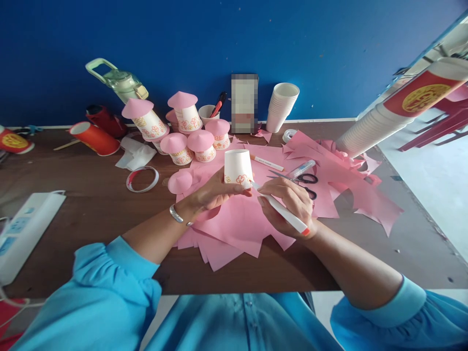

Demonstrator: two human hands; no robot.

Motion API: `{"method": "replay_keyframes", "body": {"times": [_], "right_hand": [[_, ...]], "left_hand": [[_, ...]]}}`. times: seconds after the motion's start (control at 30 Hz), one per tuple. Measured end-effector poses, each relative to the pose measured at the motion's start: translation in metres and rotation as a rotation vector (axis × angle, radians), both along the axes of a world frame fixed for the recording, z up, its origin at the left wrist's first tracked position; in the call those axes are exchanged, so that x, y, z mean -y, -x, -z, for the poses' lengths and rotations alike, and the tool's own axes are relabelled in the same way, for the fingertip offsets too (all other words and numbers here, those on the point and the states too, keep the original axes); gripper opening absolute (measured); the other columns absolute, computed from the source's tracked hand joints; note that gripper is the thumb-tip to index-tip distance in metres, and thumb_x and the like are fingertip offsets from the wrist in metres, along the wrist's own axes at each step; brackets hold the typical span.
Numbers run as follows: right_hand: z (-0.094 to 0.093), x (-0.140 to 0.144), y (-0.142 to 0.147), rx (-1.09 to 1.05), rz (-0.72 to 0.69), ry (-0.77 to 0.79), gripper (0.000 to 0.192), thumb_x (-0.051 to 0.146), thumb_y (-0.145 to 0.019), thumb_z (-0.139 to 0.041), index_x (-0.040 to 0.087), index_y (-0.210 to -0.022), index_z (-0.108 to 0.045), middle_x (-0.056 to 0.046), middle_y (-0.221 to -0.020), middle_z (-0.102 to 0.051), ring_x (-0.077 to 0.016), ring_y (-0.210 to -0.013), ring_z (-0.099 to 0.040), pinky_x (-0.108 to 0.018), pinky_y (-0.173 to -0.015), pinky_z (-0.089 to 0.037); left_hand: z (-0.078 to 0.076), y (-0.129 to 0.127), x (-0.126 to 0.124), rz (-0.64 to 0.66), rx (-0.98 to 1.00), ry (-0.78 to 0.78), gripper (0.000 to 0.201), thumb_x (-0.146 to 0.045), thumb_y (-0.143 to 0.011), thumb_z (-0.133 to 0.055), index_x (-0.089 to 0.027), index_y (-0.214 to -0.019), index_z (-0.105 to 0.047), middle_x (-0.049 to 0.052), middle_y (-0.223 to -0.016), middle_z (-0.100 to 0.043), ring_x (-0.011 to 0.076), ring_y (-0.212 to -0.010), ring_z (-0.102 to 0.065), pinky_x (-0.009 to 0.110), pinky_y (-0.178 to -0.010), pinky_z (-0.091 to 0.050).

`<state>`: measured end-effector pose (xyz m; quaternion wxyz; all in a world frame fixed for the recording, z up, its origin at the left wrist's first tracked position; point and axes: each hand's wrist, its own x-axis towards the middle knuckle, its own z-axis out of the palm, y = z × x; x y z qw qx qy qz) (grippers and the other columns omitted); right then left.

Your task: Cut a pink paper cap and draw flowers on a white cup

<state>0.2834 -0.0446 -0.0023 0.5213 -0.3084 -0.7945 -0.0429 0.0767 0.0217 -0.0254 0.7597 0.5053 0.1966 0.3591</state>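
Observation:
My left hand point(215, 193) grips a white paper cup point(237, 163), turned upside down, with red-orange flowers drawn near its rim. In my right hand point(292, 202) is a white marker point(285, 213) with an orange-red end, its tip at the cup's lower right side. Beneath both hands lie overlapping sheets of pink paper point(234, 231). Several decorated cups with pink cone tops point(200, 141) stand behind my left hand. Close to my right hand are scissors point(307, 179) with black handles, a second white marker point(268, 163) and a clear tube point(302, 168).
A roll of tape point(142, 179) and a white power strip point(31, 229) lie on the left. Stacked white cups point(281, 107) and a phone-like device point(244, 105) stand by the blue wall. A long cup stack point(387, 114) leans at right; a red cup point(95, 139) lies tilted at left.

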Motion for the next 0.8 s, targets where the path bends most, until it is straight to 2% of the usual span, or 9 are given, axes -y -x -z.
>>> {"method": "replay_keyframes", "body": {"times": [0.07,0.2,0.33,0.43,0.53,0.67,0.8], "right_hand": [[0.0,0.0,-0.001,-0.005,-0.009,-0.004,0.034,0.008,-0.094,-0.064,0.025,-0.123,-0.065,-0.002,-0.087,-0.074,-0.0188,-0.071,-0.073,-0.033,-0.065,-0.062],[0.001,0.001,-0.002,-0.005,0.013,0.005,0.031,0.009,-0.096,-0.064,0.025,-0.124,-0.064,-0.005,-0.094,-0.075,-0.0202,-0.079,-0.074,-0.034,-0.068,-0.064],[0.003,-0.001,-0.003,-0.036,0.037,0.038,0.029,0.009,-0.098,-0.066,0.024,-0.123,-0.065,-0.006,-0.098,-0.075,-0.0211,-0.085,-0.075,-0.035,-0.073,-0.064],[0.004,-0.002,-0.004,-0.042,0.048,0.062,0.03,0.011,-0.099,-0.067,0.025,-0.125,-0.064,-0.006,-0.101,-0.077,-0.0215,-0.088,-0.077,-0.036,-0.076,-0.065],[0.005,-0.002,-0.003,-0.03,0.064,0.069,0.03,0.013,-0.1,-0.066,0.027,-0.127,-0.063,-0.005,-0.104,-0.079,-0.0217,-0.092,-0.079,-0.037,-0.078,-0.066],[0.005,0.0,0.0,-0.011,0.033,0.09,0.034,0.009,-0.099,-0.066,0.027,-0.128,-0.063,-0.004,-0.104,-0.079,-0.0197,-0.092,-0.079,-0.033,-0.079,-0.066],[0.003,0.001,0.002,-0.009,0.001,0.072,0.03,0.009,-0.099,-0.067,0.023,-0.125,-0.064,-0.005,-0.103,-0.079,-0.019,-0.09,-0.079,-0.031,-0.079,-0.066]], "left_hand": [[0.01,0.003,-0.004,-0.015,-0.009,0.006,0.022,-0.034,-0.083,-0.088,-0.024,-0.1,-0.077,0.005,-0.103,-0.075,0.0216,-0.095,-0.073,0.042,-0.093,-0.064],[0.018,0.008,-0.006,-0.029,-0.014,-0.018,0.025,-0.038,-0.083,-0.089,-0.026,-0.103,-0.079,0.007,-0.112,-0.076,0.0249,-0.105,-0.074,0.047,-0.1,-0.063],[0.009,0.006,-0.004,-0.036,-0.011,-0.011,0.027,-0.038,-0.081,-0.09,-0.026,-0.102,-0.08,0.007,-0.107,-0.076,0.0295,-0.115,-0.073,0.048,-0.102,-0.062],[0.002,0.002,-0.003,-0.013,-0.008,0.025,0.028,-0.034,-0.089,-0.083,-0.028,-0.116,-0.077,0.006,-0.114,-0.077,0.0272,-0.116,-0.073,0.045,-0.101,-0.061],[-0.002,-0.001,-0.001,0.023,-0.007,0.028,0.029,-0.035,-0.094,-0.078,-0.026,-0.121,-0.074,0.008,-0.123,-0.077,0.0262,-0.115,-0.073,0.044,-0.102,-0.059],[-0.006,-0.002,0.003,0.029,-0.06,0.009,0.035,-0.035,-0.088,-0.084,-0.024,-0.118,-0.071,0.008,-0.117,-0.076,0.0256,-0.113,-0.071,0.042,-0.1,-0.056],[-0.011,-0.003,0.006,-0.003,-0.106,-0.006,0.043,-0.034,-0.081,-0.091,-0.024,-0.115,-0.067,0.004,-0.106,-0.074,0.0213,-0.1,-0.069,0.035,-0.088,-0.054]]}}
